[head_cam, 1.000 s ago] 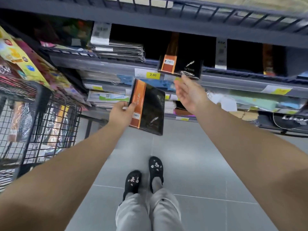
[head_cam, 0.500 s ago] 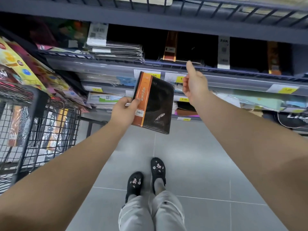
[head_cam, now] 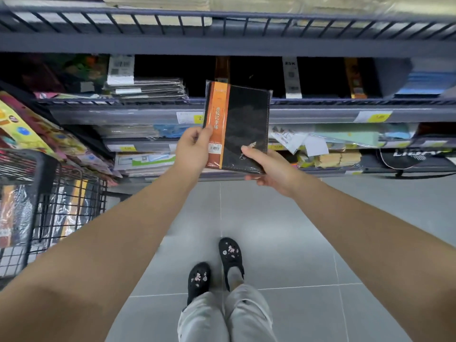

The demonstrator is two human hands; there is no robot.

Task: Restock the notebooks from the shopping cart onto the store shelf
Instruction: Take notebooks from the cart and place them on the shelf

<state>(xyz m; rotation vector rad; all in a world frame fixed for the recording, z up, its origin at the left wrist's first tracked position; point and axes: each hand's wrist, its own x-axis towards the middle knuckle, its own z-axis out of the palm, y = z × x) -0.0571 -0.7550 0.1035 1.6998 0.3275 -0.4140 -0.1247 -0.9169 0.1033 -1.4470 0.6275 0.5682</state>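
At the bottom of the frame, two black shoes [head_cam: 214, 270] stand on grey floor tiles [head_cam: 283, 243]. At centre, the left hand [head_cam: 193, 151] and right hand [head_cam: 272, 171] both grip a black, orange-spined notebook [head_cam: 243, 127], held upright before the shelf [head_cam: 320, 114]. A wire cart [head_cam: 49, 208] sits at left.

shelf [head_cam: 148, 114] | wrapped notebook stack [head_cam: 150, 88] lying flat | black-orange notebooks [head_cam: 351, 77] standing behind
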